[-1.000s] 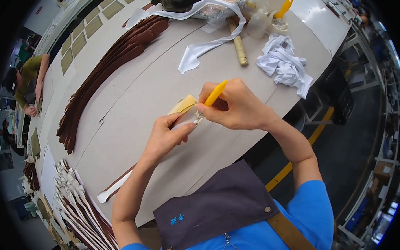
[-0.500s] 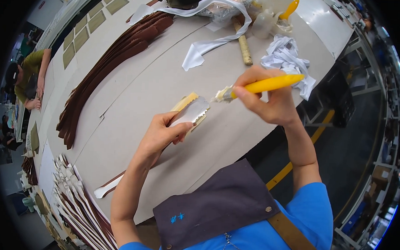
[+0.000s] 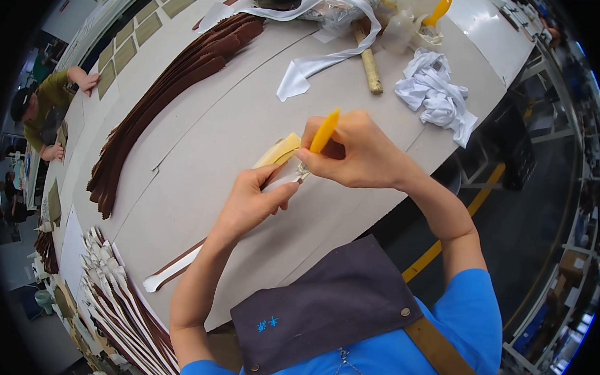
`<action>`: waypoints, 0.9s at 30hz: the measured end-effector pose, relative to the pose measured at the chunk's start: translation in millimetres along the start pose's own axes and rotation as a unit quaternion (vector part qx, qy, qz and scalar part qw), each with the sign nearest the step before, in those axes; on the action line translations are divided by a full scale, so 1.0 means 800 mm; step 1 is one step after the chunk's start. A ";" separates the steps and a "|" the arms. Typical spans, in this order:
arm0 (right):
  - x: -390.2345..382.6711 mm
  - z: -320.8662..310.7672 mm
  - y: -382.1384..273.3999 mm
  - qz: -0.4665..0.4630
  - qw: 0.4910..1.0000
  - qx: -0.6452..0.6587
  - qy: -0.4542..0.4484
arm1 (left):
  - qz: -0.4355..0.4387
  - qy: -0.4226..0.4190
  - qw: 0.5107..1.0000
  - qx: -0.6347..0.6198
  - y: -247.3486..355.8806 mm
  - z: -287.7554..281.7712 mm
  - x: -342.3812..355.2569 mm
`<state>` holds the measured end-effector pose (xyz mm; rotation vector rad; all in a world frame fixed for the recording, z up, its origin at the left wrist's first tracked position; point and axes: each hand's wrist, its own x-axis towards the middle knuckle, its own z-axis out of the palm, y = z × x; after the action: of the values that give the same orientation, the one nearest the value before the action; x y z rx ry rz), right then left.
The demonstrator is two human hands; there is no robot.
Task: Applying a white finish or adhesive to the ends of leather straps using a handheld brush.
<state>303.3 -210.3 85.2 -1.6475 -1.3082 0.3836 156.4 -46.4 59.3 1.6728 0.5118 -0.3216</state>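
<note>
My left hand point(image 3: 250, 202) is closed on the end of a brown-and-white strip point(image 3: 178, 268), thumb on top. A pale yellow piece point(image 3: 278, 152) lies along the far side of that end, in the same grip. The strip's tail runs under my left forearm to the lower left of the table. My right hand point(image 3: 354, 150) grips a brush with a yellow handle point(image 3: 324, 131), held steeply with the handle up. Its whitish bristles touch the strip's pale face by my left thumb. My right fingers partly hide the bristles and the strip's end.
Stacked brown strips point(image 3: 164, 103) curve along the table's left. More white-edged strips point(image 3: 121, 300) lie lower left. White cloth point(image 3: 435, 93), a wooden handle point(image 3: 370, 71) and a pot with another yellow-handled brush point(image 3: 432, 32) are at the far right. A co-worker point(image 3: 48, 106) works at the left.
My right hand has moved left, tipping the brush from nearly level to steep and bringing its bristles onto the strip. My left hand keeps its hold. The co-worker's one arm has reached outward.
</note>
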 end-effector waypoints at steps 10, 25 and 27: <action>0.019 0.030 0.011 0.090 0.989 0.121 -0.007 | 0.011 -0.011 1.000 -0.007 -0.008 -0.002 0.000; 0.032 0.018 0.025 0.090 0.989 0.078 -0.087 | 0.003 -0.024 0.999 0.033 -0.012 -0.002 0.004; 0.030 0.006 0.024 0.106 0.989 0.058 -0.084 | 0.005 -0.022 0.999 0.032 -0.013 -0.004 0.004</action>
<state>320.0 -186.0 74.2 -1.6874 -1.2106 0.7263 154.1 -42.0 49.3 1.7267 0.4643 -0.3690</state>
